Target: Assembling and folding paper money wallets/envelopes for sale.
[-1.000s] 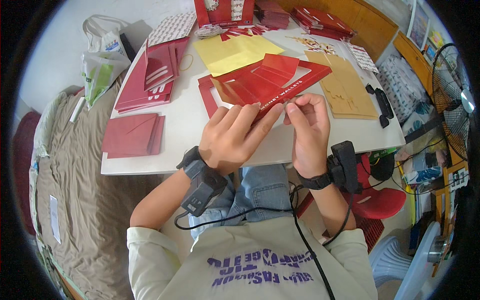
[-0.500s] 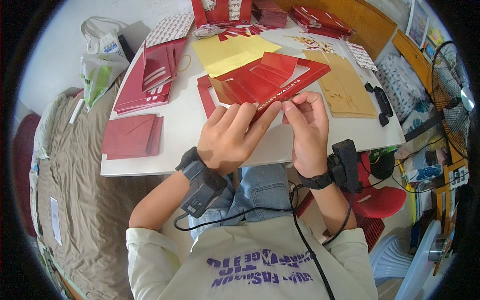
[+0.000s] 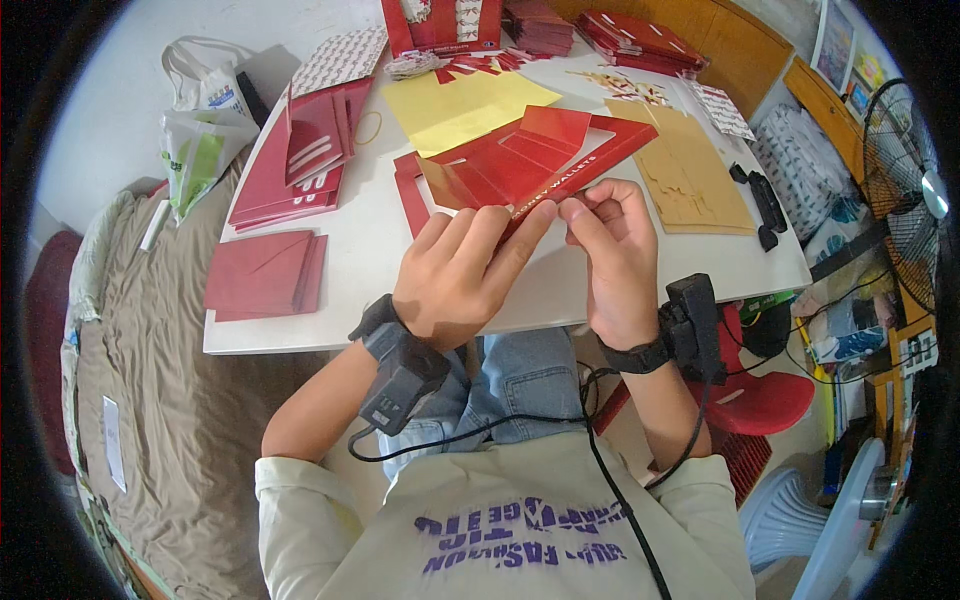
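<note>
A red cardboard display box (image 3: 500, 172), partly folded, lies tilted on the white table in front of me. It has cut-out openings, raised flaps and white lettering along its near edge. My left hand (image 3: 450, 268) presses over that near edge, fingers closed together on the card. At the same edge, just to the right, my right hand (image 3: 618, 250) pinches with thumb and forefinger, its other fingers curled in. The two hands' fingertips almost meet. What lies under my left fingers is hidden.
Red envelopes (image 3: 262, 272) and red card pieces (image 3: 315, 150) lie on the left. Behind are a yellow sheet (image 3: 460, 108) and a finished red box (image 3: 445, 28). Brown cardboard (image 3: 690, 175) and black clips (image 3: 765, 205) sit on the right. A fan (image 3: 905, 190) stands beyond the table (image 3: 400, 335).
My fingers have shifted very slightly along the near edge of the red box. Otherwise the scene looks the same.
</note>
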Available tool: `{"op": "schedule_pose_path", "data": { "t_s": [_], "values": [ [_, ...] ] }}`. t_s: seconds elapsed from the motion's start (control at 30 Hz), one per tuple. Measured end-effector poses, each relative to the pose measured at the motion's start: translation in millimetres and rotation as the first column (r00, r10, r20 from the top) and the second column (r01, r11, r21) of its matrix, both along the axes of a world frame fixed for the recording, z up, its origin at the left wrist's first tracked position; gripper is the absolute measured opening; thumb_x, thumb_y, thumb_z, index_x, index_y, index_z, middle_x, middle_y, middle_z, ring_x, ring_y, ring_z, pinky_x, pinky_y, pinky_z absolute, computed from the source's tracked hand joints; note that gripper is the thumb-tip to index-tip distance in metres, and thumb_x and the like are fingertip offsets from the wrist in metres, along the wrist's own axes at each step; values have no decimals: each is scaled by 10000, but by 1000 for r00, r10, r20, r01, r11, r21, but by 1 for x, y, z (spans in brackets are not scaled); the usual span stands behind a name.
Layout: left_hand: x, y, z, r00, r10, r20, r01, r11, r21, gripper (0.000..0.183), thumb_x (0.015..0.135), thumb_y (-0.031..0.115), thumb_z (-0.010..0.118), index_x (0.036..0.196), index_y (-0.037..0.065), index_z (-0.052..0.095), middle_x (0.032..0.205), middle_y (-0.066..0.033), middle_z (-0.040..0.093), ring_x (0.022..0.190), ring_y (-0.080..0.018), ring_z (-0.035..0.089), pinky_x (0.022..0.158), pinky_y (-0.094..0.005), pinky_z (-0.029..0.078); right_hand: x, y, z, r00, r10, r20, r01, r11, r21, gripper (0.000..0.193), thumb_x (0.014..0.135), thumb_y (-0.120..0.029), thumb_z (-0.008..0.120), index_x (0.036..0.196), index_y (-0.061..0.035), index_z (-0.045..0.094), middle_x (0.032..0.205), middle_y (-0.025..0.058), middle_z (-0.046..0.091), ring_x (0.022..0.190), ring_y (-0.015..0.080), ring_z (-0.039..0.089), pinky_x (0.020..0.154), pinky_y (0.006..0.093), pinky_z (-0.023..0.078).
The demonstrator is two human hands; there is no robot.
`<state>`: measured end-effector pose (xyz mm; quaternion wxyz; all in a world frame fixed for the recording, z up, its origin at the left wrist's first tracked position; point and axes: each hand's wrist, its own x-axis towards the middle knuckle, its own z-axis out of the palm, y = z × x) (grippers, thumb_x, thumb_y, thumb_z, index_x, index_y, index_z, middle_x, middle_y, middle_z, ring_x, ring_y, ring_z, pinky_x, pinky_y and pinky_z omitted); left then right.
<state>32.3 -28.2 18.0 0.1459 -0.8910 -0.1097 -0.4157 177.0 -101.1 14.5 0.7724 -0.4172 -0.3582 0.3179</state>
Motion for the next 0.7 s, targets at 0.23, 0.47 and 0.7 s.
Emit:
{"op": "schedule_pose_path", "data": {
  "t_s": [0.23,0.47,0.7],
  "values": [
    [-4,2,1,1000,2,10,-2,1000,-4,522,634,-19,653,1151,47,675,864,-79,576,710,-194,593,614,-299,501,10,3,-9,992,93,85,-97,994,51,202,895,2,612,1037,-32,472,950,41,562,869,96,540,796,244,460],
    [-4,9,-3,999,-34,12,33,996,84,524,708,70,599,1231,50,614,870,-57,543,695,-167,531,594,-291,430,20,8,-8,974,183,132,-193,979,71,245,878,26,607,1082,-18,479,970,53,575,898,106,560,820,246,463],
    [-9,8,8,995,-35,95,23,991,129,557,647,27,634,1203,57,647,858,-69,555,673,-167,536,586,-281,463,32,13,-15,980,176,96,-178,984,19,213,858,7,637,1041,-9,527,936,40,587,886,113,567,828,250,464]
  ]
}}
